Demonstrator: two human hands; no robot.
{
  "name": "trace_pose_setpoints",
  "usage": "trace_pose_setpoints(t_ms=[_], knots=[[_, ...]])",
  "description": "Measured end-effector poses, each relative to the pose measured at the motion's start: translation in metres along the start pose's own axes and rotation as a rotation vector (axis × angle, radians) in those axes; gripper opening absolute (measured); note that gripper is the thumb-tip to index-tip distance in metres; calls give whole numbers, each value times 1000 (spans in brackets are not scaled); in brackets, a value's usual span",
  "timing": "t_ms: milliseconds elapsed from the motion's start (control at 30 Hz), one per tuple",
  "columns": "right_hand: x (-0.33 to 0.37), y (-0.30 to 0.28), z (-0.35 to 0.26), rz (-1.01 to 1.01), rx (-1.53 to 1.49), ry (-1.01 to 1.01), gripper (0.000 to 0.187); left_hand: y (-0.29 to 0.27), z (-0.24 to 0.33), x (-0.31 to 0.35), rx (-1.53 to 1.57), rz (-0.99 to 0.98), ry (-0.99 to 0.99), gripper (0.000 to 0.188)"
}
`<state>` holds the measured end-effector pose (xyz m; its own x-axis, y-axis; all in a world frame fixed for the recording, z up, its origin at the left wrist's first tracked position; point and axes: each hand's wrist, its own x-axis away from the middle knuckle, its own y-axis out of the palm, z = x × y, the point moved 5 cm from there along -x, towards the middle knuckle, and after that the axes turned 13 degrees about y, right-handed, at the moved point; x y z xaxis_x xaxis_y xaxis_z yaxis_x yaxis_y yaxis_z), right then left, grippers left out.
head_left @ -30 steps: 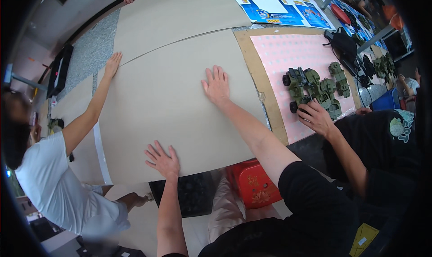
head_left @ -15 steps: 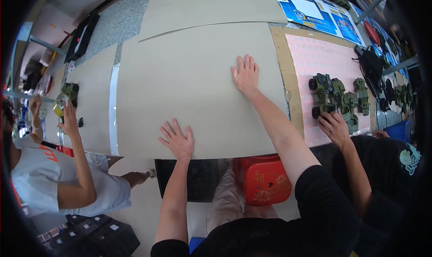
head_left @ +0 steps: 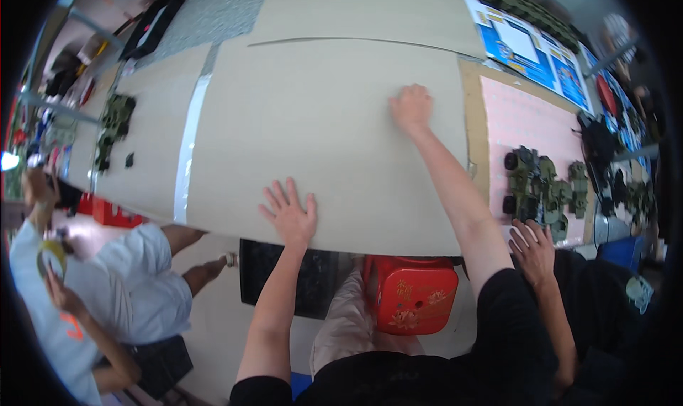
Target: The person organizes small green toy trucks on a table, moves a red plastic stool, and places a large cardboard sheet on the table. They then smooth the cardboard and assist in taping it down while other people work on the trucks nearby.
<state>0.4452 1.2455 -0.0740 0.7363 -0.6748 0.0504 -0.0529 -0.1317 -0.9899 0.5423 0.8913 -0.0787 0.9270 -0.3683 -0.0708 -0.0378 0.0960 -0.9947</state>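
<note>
My left hand (head_left: 292, 215) lies flat near the front edge of a large grey-beige board (head_left: 320, 136) that covers the table. Its fingers are spread and it holds nothing. Farther off, toward the board's right side, my right hand (head_left: 413, 108) rests on the same surface. Its fingers are curled in, and nothing shows in its grip. No loose object lies beside either hand.
Dark green toy vehicles (head_left: 537, 189) stand on a pink sheet (head_left: 519, 111) at right, by a co-worker's hand (head_left: 532, 249). At left another person holds a tape roll (head_left: 52, 259). A red stool (head_left: 415, 299) and a black bin (head_left: 284, 281) sit below the table's edge.
My right hand has gone from flat and spread to curled. My left hand stays spread on the board. The person at left has turned away from the table with the tape roll. The view has shifted slightly.
</note>
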Motion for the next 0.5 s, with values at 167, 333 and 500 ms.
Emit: trace_pose_setpoints(t_ms=[167,333,500], knots=[[-58,10,-80,13,-210,-115,68,-3,9,1,57,-33,0,63],[-105,6,-143,-48,-133,-194,71,-11,9,-2,41,-70,-3,63],[-118,22,-174,-152,-85,-201,71,-11,1,-2,70,-125,-15,65]])
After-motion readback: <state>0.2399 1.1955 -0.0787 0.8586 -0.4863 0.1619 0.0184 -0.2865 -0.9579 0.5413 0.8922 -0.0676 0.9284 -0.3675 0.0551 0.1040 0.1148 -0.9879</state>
